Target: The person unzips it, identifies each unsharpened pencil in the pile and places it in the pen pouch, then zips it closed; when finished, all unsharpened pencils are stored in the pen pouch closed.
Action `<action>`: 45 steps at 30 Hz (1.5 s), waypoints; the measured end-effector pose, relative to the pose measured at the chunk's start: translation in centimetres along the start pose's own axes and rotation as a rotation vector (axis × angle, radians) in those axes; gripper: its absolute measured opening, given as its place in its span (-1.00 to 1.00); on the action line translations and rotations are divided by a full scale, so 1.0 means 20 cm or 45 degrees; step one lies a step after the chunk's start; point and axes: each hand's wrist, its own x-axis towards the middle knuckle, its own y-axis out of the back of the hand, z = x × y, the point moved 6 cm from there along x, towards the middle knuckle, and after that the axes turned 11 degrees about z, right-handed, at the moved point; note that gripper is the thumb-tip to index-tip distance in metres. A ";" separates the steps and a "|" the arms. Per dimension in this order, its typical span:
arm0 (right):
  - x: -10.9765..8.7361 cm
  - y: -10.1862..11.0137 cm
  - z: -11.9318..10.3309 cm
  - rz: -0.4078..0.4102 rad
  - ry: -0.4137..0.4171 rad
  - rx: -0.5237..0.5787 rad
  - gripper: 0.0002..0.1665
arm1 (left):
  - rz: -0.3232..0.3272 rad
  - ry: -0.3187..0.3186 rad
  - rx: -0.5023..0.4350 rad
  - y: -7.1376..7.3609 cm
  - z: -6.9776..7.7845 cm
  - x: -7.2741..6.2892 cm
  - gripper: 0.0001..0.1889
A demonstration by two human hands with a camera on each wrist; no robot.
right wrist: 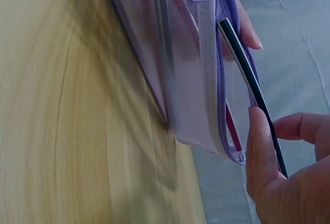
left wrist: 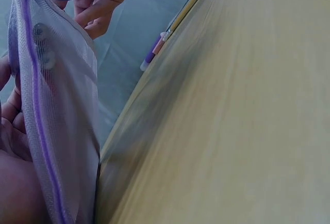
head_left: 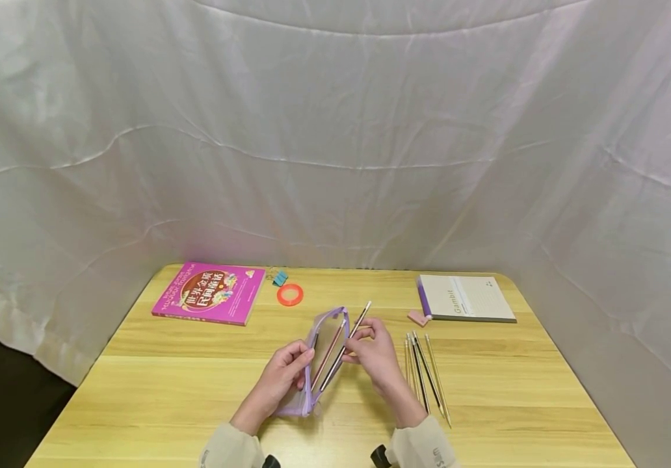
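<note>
A purple mesh zip pouch [head_left: 306, 402] stands tilted with its zipped mouth gaping. My left hand [head_left: 283, 370] grips its left side, thumb over the rim. My right hand [head_left: 373, 348] pinches a dark pencil [right wrist: 247, 69] between thumb and fingers at the mouth's right side. In the head view, this pencil's white-tipped end points up and away, and its lower end reaches into the opening. A dark red pencil [head_left: 328, 356] lies inside the pouch. Through the mesh in the right wrist view, other items look blurred. Several loose pencils [head_left: 419, 364] lie on the table, right of my right hand.
A pink book [head_left: 242, 296] lies at the back left, near blue clips [head_left: 279, 278] and a red tape ring [head_left: 279, 296]. At the back right are a notebook [head_left: 470, 296] and a pink eraser [head_left: 417, 318]. Pale curtains [head_left: 335, 195] surround the wooden table [head_left: 195, 370].
</note>
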 end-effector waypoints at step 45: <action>-0.13 -0.14 0.07 0.011 0.144 -0.249 -0.21 | -0.020 0.040 0.029 -0.02 -0.02 0.00 -0.66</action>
